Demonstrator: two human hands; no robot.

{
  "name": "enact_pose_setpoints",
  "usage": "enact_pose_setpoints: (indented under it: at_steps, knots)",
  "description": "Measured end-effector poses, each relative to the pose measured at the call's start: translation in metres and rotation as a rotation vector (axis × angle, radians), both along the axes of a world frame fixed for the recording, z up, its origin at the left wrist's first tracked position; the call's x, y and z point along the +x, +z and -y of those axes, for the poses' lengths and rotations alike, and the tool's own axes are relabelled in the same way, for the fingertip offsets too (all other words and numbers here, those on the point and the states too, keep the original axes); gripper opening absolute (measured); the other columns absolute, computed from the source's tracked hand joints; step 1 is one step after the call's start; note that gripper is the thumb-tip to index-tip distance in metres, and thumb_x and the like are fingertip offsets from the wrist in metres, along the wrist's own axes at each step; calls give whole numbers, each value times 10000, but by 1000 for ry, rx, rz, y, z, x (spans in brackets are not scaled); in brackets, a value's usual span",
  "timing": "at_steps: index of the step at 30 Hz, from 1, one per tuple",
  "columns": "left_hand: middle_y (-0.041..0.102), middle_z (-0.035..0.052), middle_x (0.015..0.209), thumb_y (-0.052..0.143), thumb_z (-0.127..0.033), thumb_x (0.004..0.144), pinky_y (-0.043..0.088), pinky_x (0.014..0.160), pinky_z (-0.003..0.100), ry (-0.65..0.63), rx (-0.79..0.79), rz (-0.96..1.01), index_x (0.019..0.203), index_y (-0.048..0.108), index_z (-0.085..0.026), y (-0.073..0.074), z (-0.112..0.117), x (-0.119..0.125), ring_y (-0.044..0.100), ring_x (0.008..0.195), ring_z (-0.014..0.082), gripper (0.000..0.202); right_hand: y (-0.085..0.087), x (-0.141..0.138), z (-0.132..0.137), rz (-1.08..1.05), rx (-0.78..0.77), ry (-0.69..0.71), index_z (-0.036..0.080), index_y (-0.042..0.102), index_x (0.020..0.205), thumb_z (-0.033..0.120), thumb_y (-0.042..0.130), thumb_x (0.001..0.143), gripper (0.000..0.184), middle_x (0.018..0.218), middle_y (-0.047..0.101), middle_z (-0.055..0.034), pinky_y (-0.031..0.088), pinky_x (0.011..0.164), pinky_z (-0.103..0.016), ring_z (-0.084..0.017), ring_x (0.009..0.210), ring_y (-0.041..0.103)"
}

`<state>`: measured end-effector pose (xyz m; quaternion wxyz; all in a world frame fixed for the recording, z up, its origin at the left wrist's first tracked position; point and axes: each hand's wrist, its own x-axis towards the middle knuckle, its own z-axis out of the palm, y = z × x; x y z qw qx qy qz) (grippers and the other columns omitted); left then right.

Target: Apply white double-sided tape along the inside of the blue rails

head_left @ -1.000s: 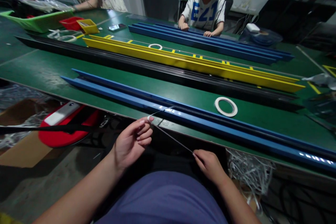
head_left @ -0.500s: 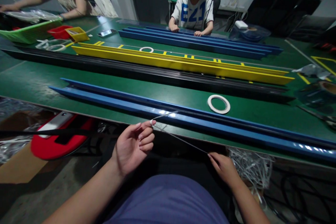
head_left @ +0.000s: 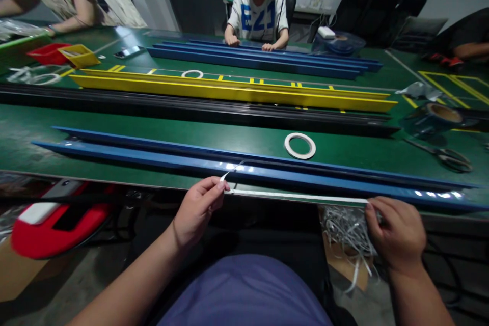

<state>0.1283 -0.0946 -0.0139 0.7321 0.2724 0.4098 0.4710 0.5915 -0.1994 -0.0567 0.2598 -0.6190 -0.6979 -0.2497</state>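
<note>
A narrow white strip of tape (head_left: 298,196) runs taut between my two hands, along the table's front edge. My left hand (head_left: 200,206) pinches one end between thumb and fingers, with a short tail sticking up past the fingertips. The other end is gripped in my right hand (head_left: 399,232), its fingers curled. Just beyond the strip, a long blue channel profile (head_left: 171,158) lies lengthwise on the green table. Behind that profile rests a white tape roll (head_left: 286,146), flat on the tabletop.
A black profile (head_left: 183,109) and a yellow profile (head_left: 229,90) lie farther back. Scissors (head_left: 453,159) and a large film roll (head_left: 431,119) are at right. Two co-workers sit across the table; another person's arm shows at far right. Scrap strips (head_left: 349,229) hang below the edge.
My right hand has moved right and up, drawing the strip out longer and nearly level. My left hand has turned, its fingers closing more on the strip. The view has shifted right.
</note>
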Motion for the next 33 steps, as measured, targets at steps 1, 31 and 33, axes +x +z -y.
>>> enact_pose_setpoints:
  at_steps: [1,31,33]
  knots:
    - [416,-40,642,895,-360,816,315,514,155,-42,-68,109,907,712,-95,2,0,2,351,561,49,335,6,8,-3,14,9,-37,179,733,951,406,610,1044,274,1023,730,-109,499,950,-383,-235,943,671]
    - [290,-74,670,804,-206,878,241,478,137,3,-325,585,831,560,-131,-12,1,12,270,522,30,259,-7,2,-69,-188,-74,-290,248,711,998,448,375,956,393,1074,740,-118,312,876,-473,-290,1038,663]
    - [306,-72,670,780,-188,887,256,485,145,53,-294,622,820,530,-142,-11,-1,2,288,523,36,263,-1,-31,-71,-185,-51,-262,232,698,972,464,351,994,418,1068,744,-99,319,877,-460,-284,1035,674]
